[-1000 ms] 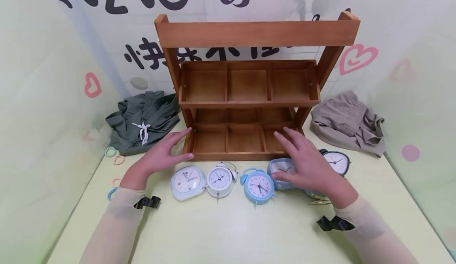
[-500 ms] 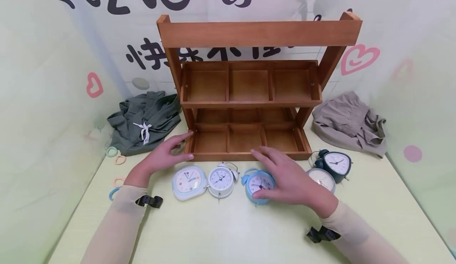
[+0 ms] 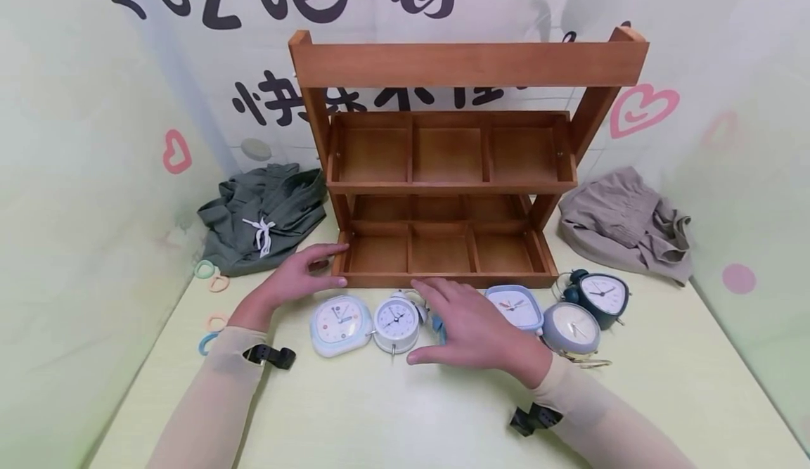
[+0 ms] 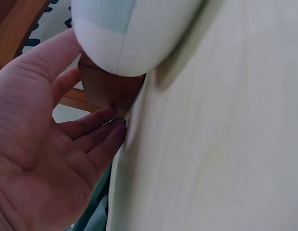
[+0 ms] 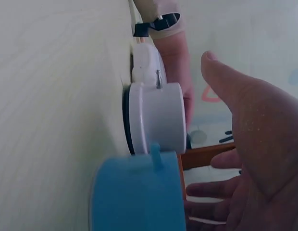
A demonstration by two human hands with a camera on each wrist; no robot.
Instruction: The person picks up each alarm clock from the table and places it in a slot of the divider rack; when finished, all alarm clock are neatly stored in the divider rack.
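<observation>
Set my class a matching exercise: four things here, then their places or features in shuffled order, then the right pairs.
1. Dark green cloth with a white drawstring
2. Brown wooden shelf
3. Round white alarm clock
4. Dark teal, white-faced alarm clock

A. Just right of the round grey clock
B. Left of the shelf
C. Between the pale blue-and-white rounded-square clock and the person's right hand
D. Has two tiers of compartments

Pairs: 1-B, 2-D, 3-C, 4-A

From above the near side, the head view is angled far and downward. Low and close, the left wrist view is faced far, the right leftward; the round white alarm clock (image 3: 396, 323) is shared by head and right.
</observation>
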